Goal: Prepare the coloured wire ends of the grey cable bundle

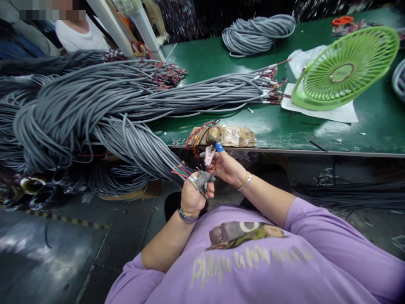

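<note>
Glossy green worktop (275, 137), smooth gray cables (79, 95) heaped upper left.
At center, the left hand (193, 196) curls around thin colored wires (207, 169); the right hand (230, 169), half-curled just beside them, has an unclear hold.

Right edge cuts a coil (400, 80); held wires (208, 169) blur.

A green-topped bench (348, 137) crosses the scene; a long bundle of grey cables (205, 95) lies along it from the left, wire ends towards the right; a 2nd bundle (126, 71) lies behind that, and a 3rd bundle (139, 143) slants over the near left edge; at the far middle sits a coil of grey cable (257, 36); on the right a white sheet (344, 113) lies under a green fan (346, 74); a brown taped strip (232, 136) lies along the near edge
</note>
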`<state>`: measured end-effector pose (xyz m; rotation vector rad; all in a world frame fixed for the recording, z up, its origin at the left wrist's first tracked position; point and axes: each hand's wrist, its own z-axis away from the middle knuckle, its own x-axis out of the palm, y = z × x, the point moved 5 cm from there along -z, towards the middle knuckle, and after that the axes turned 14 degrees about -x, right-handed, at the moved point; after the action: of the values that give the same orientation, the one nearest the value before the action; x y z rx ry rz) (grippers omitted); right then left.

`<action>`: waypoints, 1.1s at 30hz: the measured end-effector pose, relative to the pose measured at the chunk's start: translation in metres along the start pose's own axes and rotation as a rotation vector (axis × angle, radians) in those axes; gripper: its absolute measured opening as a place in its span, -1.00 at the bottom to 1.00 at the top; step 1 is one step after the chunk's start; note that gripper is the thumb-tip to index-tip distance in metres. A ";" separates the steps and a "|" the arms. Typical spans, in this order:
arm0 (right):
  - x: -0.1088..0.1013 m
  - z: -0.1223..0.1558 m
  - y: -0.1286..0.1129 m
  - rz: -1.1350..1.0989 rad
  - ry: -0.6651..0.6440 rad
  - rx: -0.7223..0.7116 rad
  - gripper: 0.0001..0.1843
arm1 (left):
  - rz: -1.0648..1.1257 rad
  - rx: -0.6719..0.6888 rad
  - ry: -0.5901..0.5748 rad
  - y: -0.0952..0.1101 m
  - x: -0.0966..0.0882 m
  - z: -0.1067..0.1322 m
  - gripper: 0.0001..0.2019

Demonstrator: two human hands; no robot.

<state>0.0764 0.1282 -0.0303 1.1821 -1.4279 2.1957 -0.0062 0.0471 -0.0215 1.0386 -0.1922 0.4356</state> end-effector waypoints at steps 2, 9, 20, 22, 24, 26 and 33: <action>0.001 0.002 -0.002 0.001 -0.010 0.012 -0.45 | -0.006 0.022 0.015 -0.001 0.000 0.004 -0.68; -0.003 0.002 -0.005 0.096 0.020 -0.109 -0.60 | 0.043 0.132 0.094 -0.002 -0.002 0.008 -0.64; 0.003 0.001 -0.004 0.033 0.059 -0.107 -0.57 | 0.048 0.167 0.187 0.002 0.003 0.002 -0.68; 0.004 0.001 -0.004 0.040 0.023 -0.118 -0.56 | 0.040 0.153 0.189 0.001 0.002 0.001 -0.69; 0.004 0.000 -0.004 0.044 -0.002 -0.130 -0.56 | 0.026 0.142 0.183 0.000 0.002 0.001 -0.69; 0.004 -0.001 -0.004 0.050 -0.005 -0.142 -0.55 | 0.009 0.139 0.176 -0.002 0.002 0.000 -0.69; 0.004 0.001 -0.004 0.044 0.038 -0.111 -0.51 | -0.012 0.147 0.162 -0.004 -0.001 0.003 -0.69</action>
<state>0.0767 0.1289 -0.0245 1.0757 -1.5519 2.1247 -0.0049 0.0427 -0.0236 1.1425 -0.0094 0.5259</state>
